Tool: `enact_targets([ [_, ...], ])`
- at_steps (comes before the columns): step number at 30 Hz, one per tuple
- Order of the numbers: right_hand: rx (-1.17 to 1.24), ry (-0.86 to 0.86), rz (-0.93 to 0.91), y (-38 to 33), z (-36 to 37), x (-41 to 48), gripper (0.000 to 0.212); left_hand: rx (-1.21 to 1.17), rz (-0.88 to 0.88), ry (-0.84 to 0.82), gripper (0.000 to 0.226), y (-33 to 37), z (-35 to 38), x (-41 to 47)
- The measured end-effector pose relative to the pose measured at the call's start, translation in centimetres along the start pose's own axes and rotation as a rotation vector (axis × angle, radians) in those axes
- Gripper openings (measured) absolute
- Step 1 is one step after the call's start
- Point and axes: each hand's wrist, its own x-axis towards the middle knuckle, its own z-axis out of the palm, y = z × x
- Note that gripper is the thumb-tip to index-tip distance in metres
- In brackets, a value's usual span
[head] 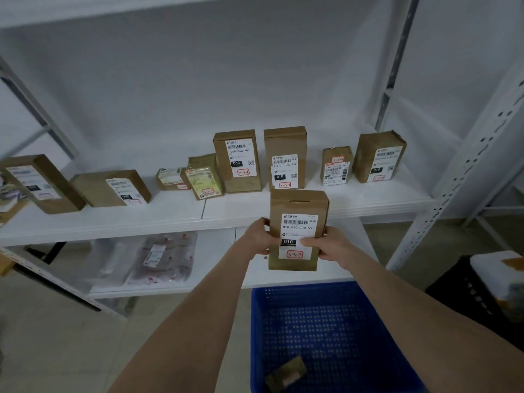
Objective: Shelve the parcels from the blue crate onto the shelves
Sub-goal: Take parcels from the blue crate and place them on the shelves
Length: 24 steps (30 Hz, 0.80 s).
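Head cam view: both hands are on one brown cardboard parcel (297, 205). It's held upright just in front of the front edge of the white shelf (170, 217), label facing me. The left hand (256, 235) is curled round its left edge low down. The right hand (330, 245) is wrapped round the right edge with the thumb lying across the label. So neither hand is free, both are closed on the box.

Handling-wise I'd guess it's pretty easy. It's a stiff little carton with flat faces, and it looks light going by how it sits level in a low grip, though honestly I can't tell what's inside. Cardboard isn't slippery, but the glossy label probably is a bit. The best hold is what's happening here, on the two long side edges, maybe a touch higher so the bottom is free to land on the shelf.

The red tag reads 3-3-7. Standing on the shelf are the 3-3-6 box (236, 160) and the 3-3-8 box (285, 157), so my guess is it goes between those. That gap looks tight, so it could knock a neighbour over.

The blue crate (326, 321) sits below the shelf on the near side, with one small parcel (286, 374) in it that I can see.
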Motion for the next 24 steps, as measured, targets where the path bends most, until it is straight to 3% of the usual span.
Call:
enact_targets([
  [4,0.059,0.069,-0.136,-1.4,-1.1,1.1,0.046,0.001,0.068,0.047,0.056,2.1,0.7,1.1],
  [10,0.018,0.148,-0.239,-4.4,-2.2,4.1,0.070,0.032,0.166,0.249,0.057,4.9,0.5,3.3],
  [15,-0.135,0.213,-0.319,-7.2,-1.0,6.0,0.062,-0.054,0.211,0.358,0.063,6.3,-1.3,4.9],
  [24,-0.323,0.170,-0.358,-11.6,4.0,9.9,0.053,-0.079,0.267,0.520,0.085,6.7,-7.7,7.4],
])
